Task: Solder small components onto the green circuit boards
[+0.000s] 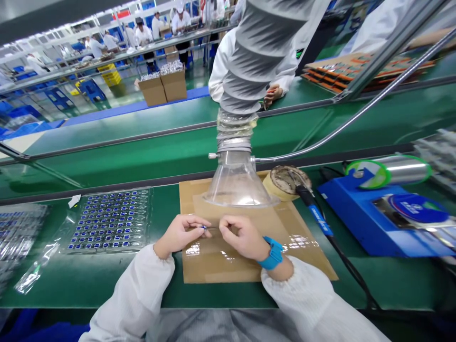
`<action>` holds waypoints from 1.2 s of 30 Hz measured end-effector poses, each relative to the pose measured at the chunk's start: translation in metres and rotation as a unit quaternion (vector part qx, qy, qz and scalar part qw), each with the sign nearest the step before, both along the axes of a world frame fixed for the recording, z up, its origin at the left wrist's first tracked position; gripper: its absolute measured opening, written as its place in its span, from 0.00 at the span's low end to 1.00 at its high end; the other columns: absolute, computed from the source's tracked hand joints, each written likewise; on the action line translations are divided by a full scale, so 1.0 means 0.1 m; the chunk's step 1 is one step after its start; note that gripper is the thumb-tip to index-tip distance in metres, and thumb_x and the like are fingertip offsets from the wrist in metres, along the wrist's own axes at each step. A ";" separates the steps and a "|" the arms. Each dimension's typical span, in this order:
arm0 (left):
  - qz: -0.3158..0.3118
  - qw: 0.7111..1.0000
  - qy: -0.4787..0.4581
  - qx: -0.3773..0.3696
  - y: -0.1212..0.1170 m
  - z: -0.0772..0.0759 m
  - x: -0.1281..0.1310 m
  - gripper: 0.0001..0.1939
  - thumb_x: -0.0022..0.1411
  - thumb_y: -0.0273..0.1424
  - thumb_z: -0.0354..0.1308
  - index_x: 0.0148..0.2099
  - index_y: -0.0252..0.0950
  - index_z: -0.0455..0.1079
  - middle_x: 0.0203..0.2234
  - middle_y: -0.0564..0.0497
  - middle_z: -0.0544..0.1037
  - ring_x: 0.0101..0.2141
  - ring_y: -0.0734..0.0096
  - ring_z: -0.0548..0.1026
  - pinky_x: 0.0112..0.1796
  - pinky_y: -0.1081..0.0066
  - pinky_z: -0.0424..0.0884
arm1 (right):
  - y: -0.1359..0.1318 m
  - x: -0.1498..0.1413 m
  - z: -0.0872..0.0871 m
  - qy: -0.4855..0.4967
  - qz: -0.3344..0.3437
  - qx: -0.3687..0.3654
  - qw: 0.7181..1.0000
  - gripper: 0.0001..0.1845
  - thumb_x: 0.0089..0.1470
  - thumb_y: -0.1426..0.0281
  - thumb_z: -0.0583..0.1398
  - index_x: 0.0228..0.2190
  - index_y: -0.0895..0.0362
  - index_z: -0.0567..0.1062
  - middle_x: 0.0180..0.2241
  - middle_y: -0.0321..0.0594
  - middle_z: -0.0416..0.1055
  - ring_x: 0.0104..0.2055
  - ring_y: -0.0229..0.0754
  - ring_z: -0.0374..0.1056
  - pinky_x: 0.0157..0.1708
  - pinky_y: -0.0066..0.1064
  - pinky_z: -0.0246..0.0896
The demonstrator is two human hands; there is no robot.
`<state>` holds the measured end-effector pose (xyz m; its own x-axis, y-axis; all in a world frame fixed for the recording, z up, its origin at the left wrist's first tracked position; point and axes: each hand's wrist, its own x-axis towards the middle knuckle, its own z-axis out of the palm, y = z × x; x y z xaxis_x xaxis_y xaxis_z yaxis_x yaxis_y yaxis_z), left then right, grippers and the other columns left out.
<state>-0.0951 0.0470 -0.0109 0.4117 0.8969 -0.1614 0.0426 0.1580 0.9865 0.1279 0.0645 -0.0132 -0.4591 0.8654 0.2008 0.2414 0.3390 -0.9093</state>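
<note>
My left hand (182, 232) pinches a small blue electronic part (204, 228) between thumb and fingertips. From it a thin dark lead (214, 228) points toward my right hand (244, 236). That hand is closed in a pinch as well, with a blue wrist strap (272, 253) around its wrist; whatever lies between its fingertips is too small to make out. Both hands hover over a tape-covered cardboard sheet (213, 268), just below a clear extraction hood (238, 183). Left of my hands lies a clear plastic tray (147, 209) filled with rows of similar blue parts.
A soldering iron (317, 216) rests by a round tan pot (283, 183). Farther right are a blue soldering unit (356, 218) and a solder wire spool (406, 169). More parts (17, 232) lie far left. A co-worker's hands (273, 94) show across the bench.
</note>
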 end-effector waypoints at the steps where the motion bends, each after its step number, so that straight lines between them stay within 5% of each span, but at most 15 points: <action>1: -0.001 1.000 0.000 0.000 0.00 0.00 0.00 0.24 0.62 0.45 0.66 0.48 0.28 0.79 0.34 0.39 0.85 0.36 0.62 0.83 0.43 0.67 0.78 | 0.00 0.00 0.00 0.003 -0.001 -0.002 1.000 0.12 0.54 0.70 0.55 0.20 0.55 0.65 0.18 0.31 0.60 0.22 0.34 0.56 0.24 0.26 0.52; 20: 0.020 0.999 -0.006 -0.036 0.00 -0.01 0.04 0.24 0.59 0.44 0.69 0.47 0.28 0.79 0.35 0.38 0.85 0.37 0.61 0.84 0.43 0.67 0.79 | -0.04 -0.02 0.06 0.064 0.060 0.049 0.995 0.13 0.56 0.73 0.56 0.20 0.54 0.62 0.19 0.31 0.61 0.22 0.33 0.56 0.25 0.26 0.52; 29: -0.012 0.999 0.031 0.029 0.01 0.02 -0.01 0.20 0.63 0.43 0.64 0.45 0.29 0.79 0.32 0.40 0.84 0.33 0.64 0.82 0.39 0.68 0.76 | 0.00 0.01 0.01 -0.023 -0.022 -0.018 0.999 0.12 0.54 0.71 0.55 0.20 0.55 0.63 0.18 0.31 0.59 0.22 0.34 0.55 0.24 0.27 0.50; 36: -0.078 0.996 0.035 0.011 -0.03 0.05 0.07 0.14 0.60 0.39 0.67 0.34 0.31 0.75 0.30 0.44 0.82 0.32 0.68 0.79 0.37 0.72 0.72 | -0.05 -0.07 0.01 -0.026 0.087 -0.001 0.996 0.11 0.50 0.73 0.57 0.19 0.55 0.64 0.18 0.31 0.64 0.22 0.34 0.58 0.26 0.27 0.52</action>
